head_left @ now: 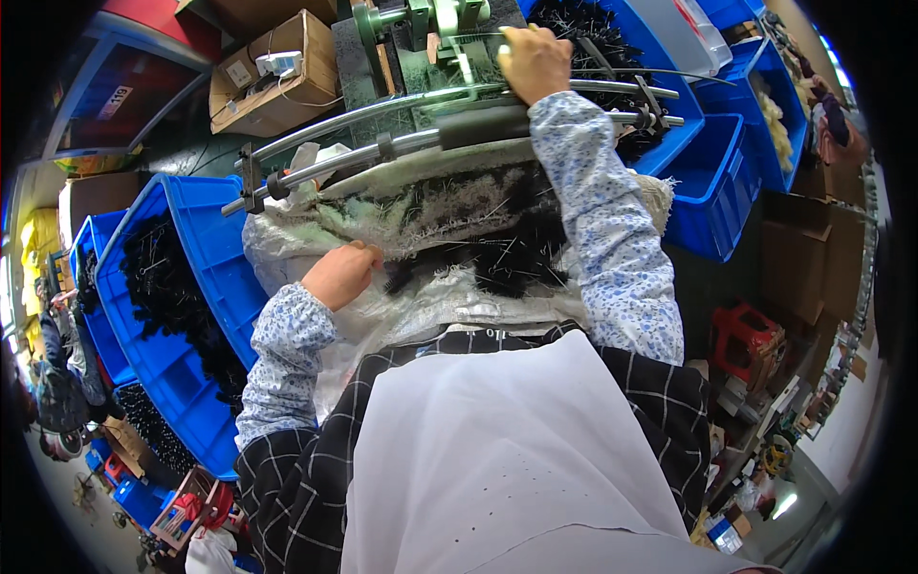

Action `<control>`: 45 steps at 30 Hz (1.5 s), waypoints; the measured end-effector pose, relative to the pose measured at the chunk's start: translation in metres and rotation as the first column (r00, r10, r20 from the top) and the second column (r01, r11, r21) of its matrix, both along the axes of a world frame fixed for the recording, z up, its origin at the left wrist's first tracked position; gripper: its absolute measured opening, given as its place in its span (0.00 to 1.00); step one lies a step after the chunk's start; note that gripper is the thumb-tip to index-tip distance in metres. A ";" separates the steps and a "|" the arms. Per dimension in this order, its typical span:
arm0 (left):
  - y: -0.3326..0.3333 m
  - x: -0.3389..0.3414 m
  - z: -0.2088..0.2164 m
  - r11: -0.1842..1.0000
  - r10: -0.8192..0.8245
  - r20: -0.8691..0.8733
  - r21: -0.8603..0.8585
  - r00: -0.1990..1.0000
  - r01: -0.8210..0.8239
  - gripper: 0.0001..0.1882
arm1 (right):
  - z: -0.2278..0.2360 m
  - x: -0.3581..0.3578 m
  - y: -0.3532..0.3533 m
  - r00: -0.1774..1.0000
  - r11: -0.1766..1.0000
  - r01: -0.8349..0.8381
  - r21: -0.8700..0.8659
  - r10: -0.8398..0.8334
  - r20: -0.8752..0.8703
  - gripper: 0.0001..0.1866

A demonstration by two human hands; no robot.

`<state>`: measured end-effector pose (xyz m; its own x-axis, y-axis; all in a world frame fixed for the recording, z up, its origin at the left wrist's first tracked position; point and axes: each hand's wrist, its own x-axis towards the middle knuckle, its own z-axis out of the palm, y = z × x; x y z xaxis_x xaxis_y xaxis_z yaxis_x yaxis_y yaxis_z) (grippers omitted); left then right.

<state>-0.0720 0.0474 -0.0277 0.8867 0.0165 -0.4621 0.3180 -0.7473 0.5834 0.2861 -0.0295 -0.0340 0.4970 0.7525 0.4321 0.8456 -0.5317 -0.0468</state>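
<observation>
My left hand (342, 275) is closed in a loose fist over a pale woven sack (287, 234) spread across my lap. Its fingertips touch the edge of a pile of small black brushes with thin wire stems (516, 253); whatever it pinches is hidden. Reaching forward over two metal rails (382, 151), my right hand (535, 62) is at the green machine (421, 29). Its fingers curl down beside the machine's working part, and I cannot make out what they hold. Black dust and loose bristles cover the sack between my arms.
At the left stands a large blue bin (206, 258) with black brushes inside. More brushes fill a blue bin (660, 57) behind my right hand. An open cardboard box (277, 81) sits left of the machine. A smaller blue bin (712, 196) and a red stool (741, 344) are at the right.
</observation>
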 end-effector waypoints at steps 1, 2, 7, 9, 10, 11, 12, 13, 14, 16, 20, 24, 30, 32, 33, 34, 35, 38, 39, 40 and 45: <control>0.002 -0.001 -0.001 1.000 0.010 0.031 0.006 0.999 -0.010 0.06 | -0.001 0.010 -0.006 1.000 1.000 -0.007 -0.024 0.007 -0.002 0.15; 0.004 -0.004 0.000 1.000 0.021 0.055 0.011 0.998 -0.022 0.06 | -0.005 0.023 -0.009 1.000 0.999 -0.011 -0.040 0.010 -0.013 0.15; 0.022 0.001 0.043 0.974 0.203 0.211 -0.139 0.956 -0.177 0.08 | 0.016 0.056 -0.017 0.999 0.996 0.041 -0.080 -0.043 -0.025 0.11; 0.028 0.005 0.063 0.935 0.328 0.282 -0.234 0.902 -0.267 0.08 | 0.012 0.071 -0.018 0.982 0.990 -0.040 -0.137 0.014 -0.191 0.10; 0.029 0.006 0.064 0.898 0.402 0.271 -0.305 0.875 -0.318 0.08 | 0.014 0.078 -0.019 0.963 0.984 -0.082 -0.161 0.037 -0.266 0.10; 0.029 0.008 0.066 0.851 0.477 0.252 -0.371 0.842 -0.372 0.08 | 0.033 0.073 -0.024 0.976 0.982 -0.056 -0.182 0.016 -0.215 0.10; 0.028 0.011 0.067 0.798 0.546 0.228 -0.435 0.806 -0.417 0.07 | 0.041 0.076 -0.033 0.991 0.999 0.029 -0.024 -0.031 -0.130 0.10; 0.026 0.015 0.067 0.740 0.606 0.200 -0.496 0.770 -0.454 0.07 | 0.048 0.079 -0.043 0.994 0.984 0.105 0.141 -0.099 -0.052 0.09; 0.020 0.023 0.060 0.711 0.645 0.258 -0.547 0.720 -0.441 0.06 | 0.058 0.069 -0.046 0.990 0.983 0.138 0.123 -0.141 0.016 0.09; 0.000 0.038 0.047 0.653 0.720 0.325 -0.614 0.613 -0.443 0.06 | 0.061 0.032 -0.052 0.999 0.998 0.042 0.042 -0.042 -0.006 0.12; -0.038 0.080 0.033 0.624 0.781 0.483 -0.647 0.397 -0.439 0.06 | 0.074 -0.107 -0.076 0.760 0.908 -0.411 -0.081 0.292 -0.581 0.18; -0.051 0.081 0.030 0.668 0.744 0.555 -0.595 0.373 -0.447 0.10 | 0.067 -0.140 -0.077 0.679 0.903 -0.387 0.189 0.417 -0.603 0.14; -0.048 0.013 -0.012 0.986 0.167 0.243 -0.052 0.955 -0.159 0.15 | 0.023 -0.020 -0.029 0.999 0.999 -0.038 -0.019 0.037 -0.029 0.09; -0.059 -0.001 -0.030 0.995 0.054 -0.052 0.091 0.997 -0.049 0.17 | 0.016 -0.003 -0.020 0.999 0.994 0.019 -0.105 -0.024 -0.046 0.11; -0.064 -0.004 -0.040 0.990 0.053 -0.127 0.138 0.990 -0.036 0.18 | 0.015 0.000 -0.016 0.998 0.991 0.031 -0.133 -0.037 -0.045 0.12; -0.067 -0.005 -0.047 0.983 0.062 -0.200 0.181 0.978 -0.026 0.19 | 0.014 -0.001 -0.012 0.999 0.992 0.017 -0.122 -0.021 -0.034 0.11; -0.068 -0.007 -0.051 0.982 0.058 -0.169 0.187 0.984 -0.026 0.19 | 0.013 -0.001 -0.009 1.000 0.994 0.003 -0.111 -0.006 -0.023 0.10; -0.071 -0.006 -0.055 0.977 0.044 -0.117 0.211 0.992 -0.018 0.19 | 0.008 0.004 -0.007 0.999 0.997 -0.036 -0.071 0.033 -0.043 0.10; -0.072 -0.004 -0.053 0.974 0.037 -0.128 0.225 0.991 -0.007 0.18 | 0.006 0.005 -0.007 0.997 0.997 -0.047 -0.056 0.043 -0.059 0.10; -0.072 -0.003 -0.050 0.971 0.032 -0.141 0.239 0.990 0.003 0.18 | 0.005 0.006 -0.006 0.997 0.997 -0.047 -0.060 0.044 -0.061 0.10; -0.061 -0.010 -0.029 0.974 0.000 -0.029 0.225 1.000 0.006 0.17 | 0.001 0.008 -0.004 0.996 0.996 -0.057 -0.062 0.053 -0.078 0.12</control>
<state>-0.0821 -0.0139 -0.0569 0.8734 0.1204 -0.4718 0.3297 -0.8592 0.3911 0.2940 -0.0331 -0.0332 0.4838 0.8044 0.3447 0.8689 -0.4885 -0.0796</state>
